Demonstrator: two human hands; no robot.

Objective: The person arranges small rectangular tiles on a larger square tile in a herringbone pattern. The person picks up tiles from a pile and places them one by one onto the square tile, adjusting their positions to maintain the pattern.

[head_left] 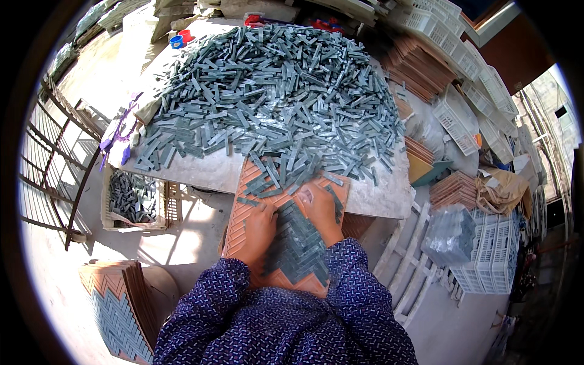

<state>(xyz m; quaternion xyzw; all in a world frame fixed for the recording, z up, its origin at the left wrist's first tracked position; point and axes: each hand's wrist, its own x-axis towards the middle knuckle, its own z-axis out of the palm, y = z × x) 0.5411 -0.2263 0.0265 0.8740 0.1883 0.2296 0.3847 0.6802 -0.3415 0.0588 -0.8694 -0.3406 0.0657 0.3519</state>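
Note:
An orange tray with a ridged herringbone pattern lies in front of me, its far end on the table edge. Dark grey-green stone strips fill its middle in a zigzag. My left hand rests over the left side of the pattern, fingers curled together, with a strip by the fingertips. Toward the right, my right hand reaches over the far part of the pattern, its fingers bent and close together. What either hand grips is hidden. Loose strips lie across the tray's far end.
A large heap of stone strips covers the pale table. At left stands a crate of strips; lower left, a stack of filled trays. White crates and orange tray stacks are on the right.

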